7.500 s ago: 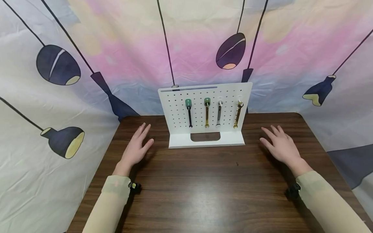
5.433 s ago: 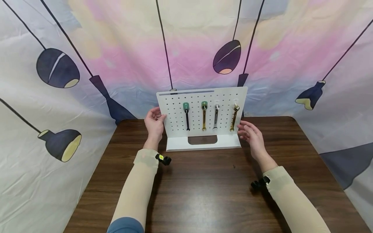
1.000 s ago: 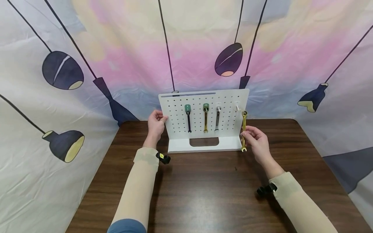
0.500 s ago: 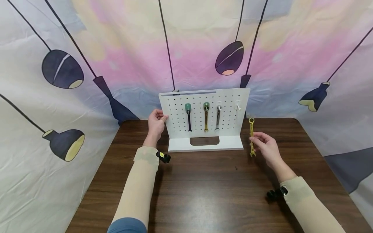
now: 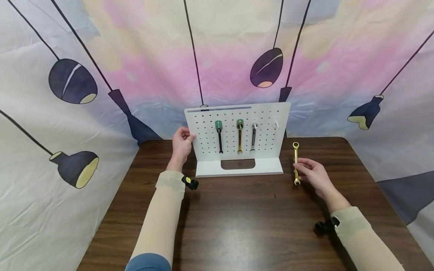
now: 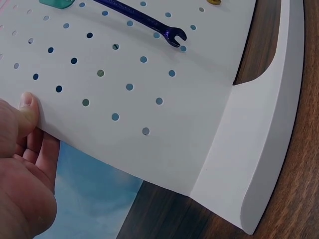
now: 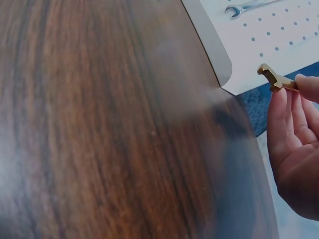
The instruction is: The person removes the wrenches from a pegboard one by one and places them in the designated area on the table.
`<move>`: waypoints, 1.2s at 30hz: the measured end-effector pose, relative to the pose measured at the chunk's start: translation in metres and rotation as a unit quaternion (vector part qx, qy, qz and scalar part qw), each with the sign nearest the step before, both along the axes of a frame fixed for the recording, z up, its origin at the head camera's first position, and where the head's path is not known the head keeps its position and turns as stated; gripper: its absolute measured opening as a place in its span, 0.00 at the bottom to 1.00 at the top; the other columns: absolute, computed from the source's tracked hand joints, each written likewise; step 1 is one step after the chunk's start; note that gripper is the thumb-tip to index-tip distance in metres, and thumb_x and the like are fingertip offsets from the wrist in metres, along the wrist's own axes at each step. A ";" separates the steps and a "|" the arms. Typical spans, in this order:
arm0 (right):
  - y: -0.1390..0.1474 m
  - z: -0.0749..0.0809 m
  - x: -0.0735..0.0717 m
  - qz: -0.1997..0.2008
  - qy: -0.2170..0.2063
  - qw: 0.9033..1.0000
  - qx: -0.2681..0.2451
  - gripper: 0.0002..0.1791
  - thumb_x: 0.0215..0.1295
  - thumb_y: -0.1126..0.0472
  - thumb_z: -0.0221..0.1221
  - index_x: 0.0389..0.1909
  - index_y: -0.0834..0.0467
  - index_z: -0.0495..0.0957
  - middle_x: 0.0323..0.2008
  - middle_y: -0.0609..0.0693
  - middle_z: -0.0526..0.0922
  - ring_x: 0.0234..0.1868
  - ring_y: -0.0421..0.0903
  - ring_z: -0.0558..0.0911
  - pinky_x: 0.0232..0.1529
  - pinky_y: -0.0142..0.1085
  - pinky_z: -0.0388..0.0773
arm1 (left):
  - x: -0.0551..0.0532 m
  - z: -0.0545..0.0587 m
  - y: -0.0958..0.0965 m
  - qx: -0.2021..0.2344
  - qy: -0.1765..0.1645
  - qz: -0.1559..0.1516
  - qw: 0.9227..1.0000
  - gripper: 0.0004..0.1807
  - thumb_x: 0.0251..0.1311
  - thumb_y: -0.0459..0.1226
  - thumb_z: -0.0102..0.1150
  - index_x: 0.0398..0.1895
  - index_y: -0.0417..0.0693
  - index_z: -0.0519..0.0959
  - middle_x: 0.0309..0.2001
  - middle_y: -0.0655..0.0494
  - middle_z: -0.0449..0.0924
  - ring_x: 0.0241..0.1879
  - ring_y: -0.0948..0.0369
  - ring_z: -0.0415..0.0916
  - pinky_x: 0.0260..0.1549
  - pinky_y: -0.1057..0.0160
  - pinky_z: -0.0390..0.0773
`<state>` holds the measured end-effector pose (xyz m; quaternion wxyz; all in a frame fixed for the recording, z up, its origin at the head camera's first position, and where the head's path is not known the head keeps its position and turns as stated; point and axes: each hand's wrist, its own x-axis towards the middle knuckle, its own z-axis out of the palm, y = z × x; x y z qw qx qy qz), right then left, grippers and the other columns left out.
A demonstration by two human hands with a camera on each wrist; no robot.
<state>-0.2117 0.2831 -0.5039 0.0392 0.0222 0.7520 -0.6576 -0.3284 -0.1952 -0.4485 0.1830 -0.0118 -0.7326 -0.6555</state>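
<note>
A white pegboard stand (image 5: 207, 150) rises at the back of the wooden table. My left hand (image 5: 181, 145) pinches its left edge, thumb on the front face and fingers behind, as the left wrist view shows too. Right of the board, my right hand (image 5: 315, 175) holds a gold wrench (image 5: 296, 162) upright between thumb and fingers, ring end up. Its open end (image 7: 271, 78) points toward the camera in the right wrist view. Still hanging on the board are a dark wrench (image 5: 220, 141), a second gold wrench (image 5: 239, 141) and a silver wrench (image 5: 253, 139).
A clear hook (image 5: 277, 123) at the board's right side carries nothing. Green holders (image 5: 218, 124) top the two left wrenches. Behind the brown table (image 5: 237, 218) hangs a cloth (image 5: 152, 56) printed with lamps. The board's base has a cut-out slot.
Earlier both hands lay apart; the left then took the board's edge. The right hand took the rightmost gold wrench off its hook and moved it right and nearer. The left hand now stays still.
</note>
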 end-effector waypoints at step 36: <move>0.011 -0.017 -0.005 0.027 -0.016 0.999 0.043 0.33 0.71 0.57 0.61 0.70 0.67 0.63 0.64 0.70 0.70 0.45 0.32 0.81 0.44 0.33 0.81 | 0.002 0.001 0.004 0.013 0.017 0.011 1.000 0.10 0.61 0.25 0.64 0.35 0.41 0.71 0.32 0.54 0.72 0.31 0.61 0.70 0.30 0.68 0.70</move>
